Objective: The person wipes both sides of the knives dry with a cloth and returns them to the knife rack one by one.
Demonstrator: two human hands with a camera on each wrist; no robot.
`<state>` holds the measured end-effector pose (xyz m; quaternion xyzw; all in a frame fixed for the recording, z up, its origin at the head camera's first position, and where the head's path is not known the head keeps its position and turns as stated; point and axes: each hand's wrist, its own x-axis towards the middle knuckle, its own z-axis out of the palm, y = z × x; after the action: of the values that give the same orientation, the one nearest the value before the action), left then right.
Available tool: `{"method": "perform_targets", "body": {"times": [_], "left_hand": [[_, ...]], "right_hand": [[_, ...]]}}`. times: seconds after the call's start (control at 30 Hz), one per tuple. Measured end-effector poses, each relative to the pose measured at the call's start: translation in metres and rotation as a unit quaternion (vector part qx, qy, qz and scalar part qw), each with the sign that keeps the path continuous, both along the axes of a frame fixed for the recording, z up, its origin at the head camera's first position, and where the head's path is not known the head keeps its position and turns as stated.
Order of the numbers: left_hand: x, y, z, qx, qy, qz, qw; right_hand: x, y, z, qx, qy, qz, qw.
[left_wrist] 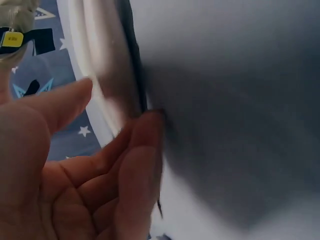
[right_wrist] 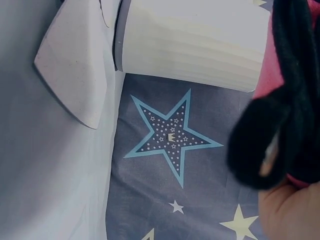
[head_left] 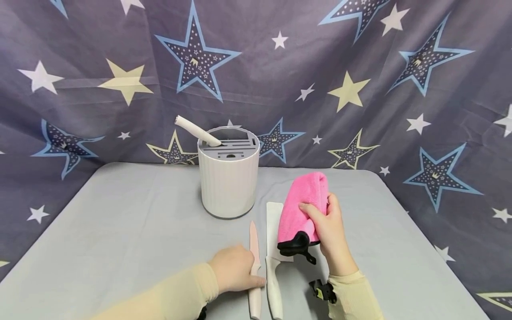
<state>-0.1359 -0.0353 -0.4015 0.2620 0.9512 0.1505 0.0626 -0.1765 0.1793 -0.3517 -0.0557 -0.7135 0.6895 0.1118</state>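
- Knife with a pale pink blade and cream handle (head_left: 256, 268): lies in front of the white ribbed cylindrical knife block (head_left: 228, 189), slightly right, tip toward it.
- Left hand (head_left: 234, 269): at that handle, thumb reaching over, other fingers bent against its side; cannot tell whether they pinch.
- White broad-bladed cleaver (head_left: 274, 240): just right of the knife, front-right of the block; blade partly hidden.
- Fuzzy bright pink cloth with black trim (head_left: 300, 206): raised, right of the block.
- Right hand (head_left: 330, 229): fingers pinching the cloth.
- Cream-handled knife (head_left: 197, 131): slotted in the block, handle leaning left.
- Grey-covered worktop (head_left: 140, 222) beneath; dark star-printed curtain (head_left: 260, 75) behind the block.
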Motion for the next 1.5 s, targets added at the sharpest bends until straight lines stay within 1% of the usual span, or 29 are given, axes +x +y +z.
{"method": "perform_targets", "body": {"times": [0.13, 0.23, 0.33, 0.47, 0.53, 0.7, 0.83, 0.9, 1.07, 1.17, 1.3, 1.5], "left_hand": [[0.001, 0.002, -0.006, 0.013, -0.037, 0.019, 0.9990], [0.001, 0.002, -0.007, 0.041, -0.066, 0.037, 0.9963], [0.002, 0.001, -0.009, 0.064, -0.086, 0.047, 0.9931], [0.001, 0.000, -0.012, 0.094, -0.129, 0.065, 0.9851], [0.001, -0.001, -0.013, 0.112, -0.153, 0.082, 0.9784], [0.000, -0.006, -0.015, 0.128, -0.170, 0.119, 0.9698], [-0.004, -0.010, -0.014, 0.129, -0.184, 0.136, 0.9647], [-0.005, -0.012, -0.012, 0.137, -0.192, 0.142, 0.9614], [-0.008, -0.021, -0.008, 0.165, -0.187, 0.143, 0.9578], [-0.010, -0.026, -0.005, 0.169, -0.162, 0.143, 0.9615], [-0.012, -0.031, 0.002, 0.172, -0.124, 0.152, 0.9654], [-0.015, -0.036, 0.016, 0.192, -0.104, 0.176, 0.9600]], "right_hand": [[0.000, -0.001, -0.001, -0.001, -0.004, 0.002, 1.000], [0.000, -0.001, -0.001, 0.001, -0.006, 0.002, 1.000], [0.001, -0.001, -0.001, 0.003, -0.008, -0.001, 1.000], [0.000, -0.001, -0.001, 0.002, -0.008, -0.001, 1.000], [0.000, -0.001, 0.000, 0.002, -0.007, 0.001, 1.000], [-0.001, -0.002, 0.000, 0.003, -0.009, 0.000, 1.000], [-0.001, -0.002, -0.001, 0.004, -0.010, 0.002, 1.000], [-0.001, -0.002, -0.001, 0.005, -0.009, 0.003, 1.000], [-0.001, -0.002, -0.001, 0.007, -0.011, -0.002, 1.000], [-0.001, -0.002, 0.000, 0.009, -0.010, -0.001, 1.000], [-0.002, -0.002, -0.001, 0.013, -0.006, 0.001, 1.000], [-0.002, -0.002, -0.006, 0.024, -0.004, 0.009, 1.000]]}}
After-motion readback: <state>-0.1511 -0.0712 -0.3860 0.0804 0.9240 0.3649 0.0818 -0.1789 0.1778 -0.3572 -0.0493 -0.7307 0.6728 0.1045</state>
